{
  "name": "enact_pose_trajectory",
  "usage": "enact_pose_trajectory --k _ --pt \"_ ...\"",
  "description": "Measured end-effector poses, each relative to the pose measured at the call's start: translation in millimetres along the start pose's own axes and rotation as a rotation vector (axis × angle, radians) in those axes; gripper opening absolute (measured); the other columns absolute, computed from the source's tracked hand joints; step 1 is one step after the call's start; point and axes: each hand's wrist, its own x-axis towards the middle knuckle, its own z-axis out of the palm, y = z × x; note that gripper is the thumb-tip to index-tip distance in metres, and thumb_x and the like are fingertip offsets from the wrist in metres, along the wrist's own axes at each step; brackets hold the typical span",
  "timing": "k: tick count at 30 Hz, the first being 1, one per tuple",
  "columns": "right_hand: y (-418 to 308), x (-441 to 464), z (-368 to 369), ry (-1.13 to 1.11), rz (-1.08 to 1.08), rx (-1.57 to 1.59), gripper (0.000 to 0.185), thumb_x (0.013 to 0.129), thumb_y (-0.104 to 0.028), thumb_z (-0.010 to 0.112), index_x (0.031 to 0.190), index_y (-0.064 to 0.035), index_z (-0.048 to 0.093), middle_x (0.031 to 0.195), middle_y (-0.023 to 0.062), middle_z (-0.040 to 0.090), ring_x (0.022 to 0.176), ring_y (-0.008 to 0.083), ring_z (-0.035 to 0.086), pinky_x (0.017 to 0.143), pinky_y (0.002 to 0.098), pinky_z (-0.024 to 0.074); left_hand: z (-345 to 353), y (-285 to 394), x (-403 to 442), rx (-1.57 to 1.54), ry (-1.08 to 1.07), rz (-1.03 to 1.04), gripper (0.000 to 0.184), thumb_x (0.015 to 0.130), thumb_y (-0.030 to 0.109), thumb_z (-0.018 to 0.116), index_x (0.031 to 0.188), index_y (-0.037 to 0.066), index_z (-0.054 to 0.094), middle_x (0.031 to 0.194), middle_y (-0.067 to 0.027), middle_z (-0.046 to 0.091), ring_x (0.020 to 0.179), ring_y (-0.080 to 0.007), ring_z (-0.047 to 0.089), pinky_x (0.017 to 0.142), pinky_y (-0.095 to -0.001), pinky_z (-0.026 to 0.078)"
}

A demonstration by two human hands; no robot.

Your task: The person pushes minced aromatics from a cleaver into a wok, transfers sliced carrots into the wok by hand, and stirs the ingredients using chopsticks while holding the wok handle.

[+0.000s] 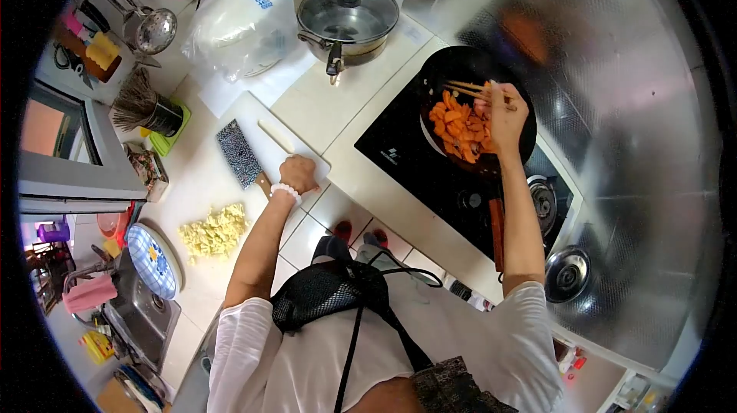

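My right hand [507, 110] is closed on wooden chopsticks [468, 89], whose tips reach over a black wok [447, 65] on the cooktop. Orange carrot pieces [459, 127] lie heaped inside the wok, below the hand. On the left, my left hand [299, 173] is curled into a fist and rests at the near corner of a white cutting board [244, 115]. Nothing shows in its fingers, and their underside is hidden. A cleaver [239, 154] with a patterned blade lies on the board, its wooden handle beside my left wrist. Chopped pale yellow pieces [213, 230] sit on the counter nearby.
A lidded pot [349, 18] stands behind the cooktop [391, 144], beside a plastic bag [244, 25]. The wok's wooden handle [497, 232] points toward me. A blue checked plate [152, 261] leans near the sink [138, 309]. Foil-like sheeting [645, 152] covers the right wall.
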Motion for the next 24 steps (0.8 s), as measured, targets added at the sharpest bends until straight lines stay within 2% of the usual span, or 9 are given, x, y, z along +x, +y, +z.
enact_pose_trajectory --k 2,7,8,13,16,18,19,23,24 --pt "-11 -12 20 -0.056 -0.016 0.216 0.02 0.093 -0.015 0.055 0.091 0.0047 0.06 0.077 0.0096 0.064 0.065 0.0155 0.065 0.057 0.0232 0.0532 1 -2 1 0.035 0.021 0.03 0.056 0.057 0.04 0.083 0.095 0.002 0.068 0.103 -0.0183 0.063 0.098 -0.0315 0.061 0.08 -0.0381 0.052" --pt "42 -6 -15 0.062 -0.024 -0.212 0.022 0.093 -0.014 0.056 0.097 0.0071 0.062 0.08 0.0103 0.065 0.066 0.015 0.066 0.058 0.0225 0.0536 4 -4 1 0.013 0.062 0.023 0.054 0.057 0.04 0.083 0.093 0.002 0.069 0.101 -0.0174 0.064 0.097 -0.0308 0.061 0.08 -0.0377 0.052" --pt "44 -3 -29 0.011 -0.049 -0.466 0.022 0.093 -0.014 0.055 0.096 0.007 0.062 0.08 0.0096 0.065 0.066 0.0143 0.066 0.058 0.0225 0.0535 6 -4 2 0.012 0.071 0.015 0.053 0.057 0.04 0.083 0.092 0.003 0.069 0.101 -0.0169 0.064 0.097 -0.0305 0.062 0.08 -0.0375 0.052" --pt "-18 -31 11 -0.098 -0.091 0.113 0.02 0.093 -0.014 0.057 0.096 0.0058 0.061 0.085 0.0095 0.064 0.071 0.0159 0.066 0.062 0.0228 0.0537 0 -1 3 0.017 -0.009 0.02 0.051 0.057 0.038 0.082 0.092 0.004 0.07 0.1 -0.0166 0.065 0.097 -0.0303 0.062 0.08 -0.0379 0.052" --pt "37 -22 2 -0.049 -0.093 -0.252 0.021 0.092 -0.011 0.057 0.101 0.0064 0.061 0.081 0.0075 0.064 0.068 0.0134 0.065 0.06 0.0233 0.0528 -2 -2 -1 0.011 0.019 0.031 0.05 0.058 0.038 0.082 0.092 0.004 0.07 0.1 -0.0168 0.065 0.096 -0.0305 0.062 0.079 -0.038 0.052" --pt "31 -23 -14 0.069 -0.1 -0.429 0.026 0.091 -0.021 0.058 0.087 0.004 0.064 0.066 0.0062 0.06 0.058 0.0081 0.053 0.051 0.0259 0.041 -1 -3 -1 -0.017 0.025 0.026 0.05 0.058 0.039 0.082 0.092 0.004 0.07 0.1 -0.0169 0.065 0.096 -0.0306 0.062 0.079 -0.038 0.052" --pt "6 -29 -15 0.043 -0.075 -0.486 0.024 0.091 -0.018 0.058 0.087 0.0046 0.065 0.063 0.0046 0.059 0.058 0.0056 0.05 0.051 0.0236 0.0389 2 -3 0 0.008 0.055 0.02 0.05 0.058 0.039 0.082 0.091 0.004 0.07 0.1 -0.0168 0.065 0.096 -0.0307 0.062 0.079 -0.0378 0.052" --pt "-16 -54 -4 -0.01 -0.128 -0.212 0.023 0.091 -0.016 0.058 0.086 0.0048 0.065 0.065 0.0034 0.061 0.057 0.0038 0.048 0.051 0.0227 0.0385 1 -2 -1 0.033 0.036 0.047 0.05 0.059 0.04 0.081 0.092 0.005 0.07 0.101 -0.0169 0.065 0.096 -0.0308 0.063 0.079 -0.0376 0.052" --pt "-18 -63 -3 -0.103 -0.029 -0.152 0.022 0.091 -0.016 0.058 0.087 0.0046 0.065 0.068 0.0043 0.063 0.057 0.0048 0.048 0.051 0.0234 0.0389 1 -2 -1 0.035 0.035 0.047 0.05 0.059 0.04 0.081 0.092 0.005 0.07 0.101 -0.0169 0.065 0.096 -0.0308 0.063 0.079 -0.0376 0.052"
